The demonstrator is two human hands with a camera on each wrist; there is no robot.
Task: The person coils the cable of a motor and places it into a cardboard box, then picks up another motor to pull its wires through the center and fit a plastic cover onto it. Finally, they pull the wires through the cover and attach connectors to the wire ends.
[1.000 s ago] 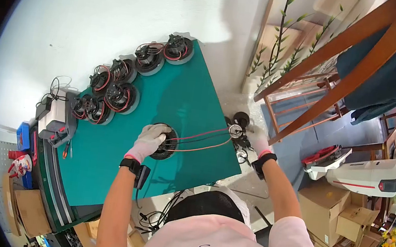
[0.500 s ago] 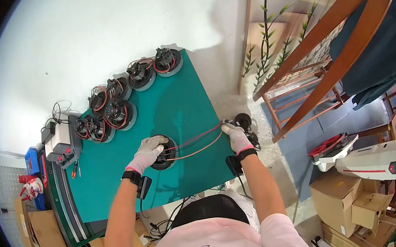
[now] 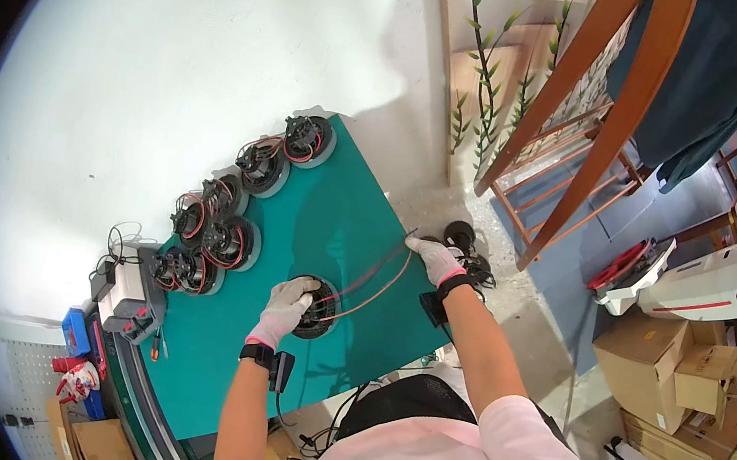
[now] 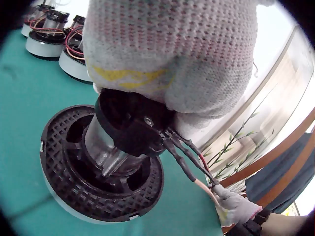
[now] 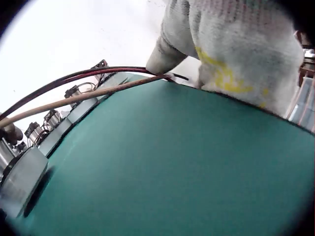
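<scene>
My gloved left hand (image 3: 287,303) grips the black cap on top of a motor (image 4: 106,147), which has a silver body and a round, latticed black base. The motor stands on the green table mat (image 3: 370,221). Red, black and orange wires (image 5: 93,96) leave its cap and stretch across to my gloved right hand (image 3: 435,259). That hand pinches them near their ends, over the mat's right edge. In the right wrist view, a short dark wire end pokes out past the thumb. My left palm and fingers cover part of the cap.
Several similar motors (image 3: 232,243) with coiled wires line the mat's far left edge. Beside them stand a white and grey device (image 3: 129,292) and a screwdriver (image 3: 154,349). Dark round parts (image 3: 461,236) lie beyond the right edge, near a wooden chair (image 3: 620,124).
My right hand has come in from beyond the table's right edge, away from the dark parts there, and now pinches the wire ends. The left hand keeps its grip on the motor.
</scene>
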